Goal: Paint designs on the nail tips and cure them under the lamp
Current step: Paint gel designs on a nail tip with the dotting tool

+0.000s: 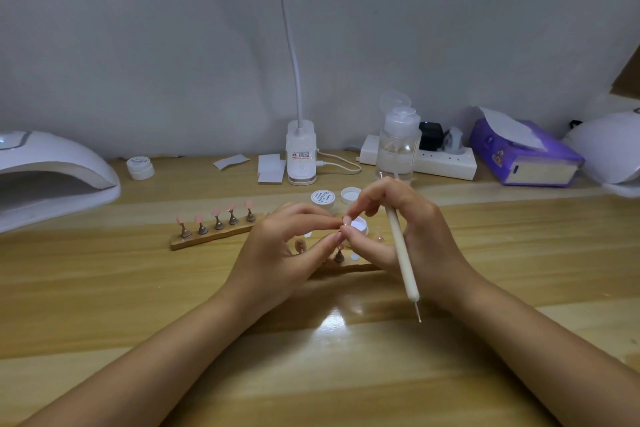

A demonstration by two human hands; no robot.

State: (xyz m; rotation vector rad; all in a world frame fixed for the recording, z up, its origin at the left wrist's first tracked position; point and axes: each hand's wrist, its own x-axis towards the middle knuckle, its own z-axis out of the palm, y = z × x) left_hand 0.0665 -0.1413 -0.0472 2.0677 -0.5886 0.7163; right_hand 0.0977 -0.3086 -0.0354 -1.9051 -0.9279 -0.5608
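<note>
My left hand [280, 250] and my right hand [412, 229] meet above the table's middle, their fingertips pinching one small pale nail tip [346, 220] between them. A cream dotting pen [401, 250] also rests in my right hand, its metal point aimed down toward me. Behind my left hand a wooden strip [211, 237] carries several pink nail tips on metal stands. A second strip [349, 265] lies mostly hidden under my hands. An open jar of white gel [358, 226] sits just behind my fingertips. A white curing lamp [52, 177] stands at far left.
A closed gel jar [322, 198] and a loose lid [350, 195] sit behind the hands. Further back are a clip desk lamp [301, 156], a pump bottle [398, 146], a power strip [446, 163], a purple tissue pack [523, 152], another jar [140, 167] and a second white lamp [609, 149].
</note>
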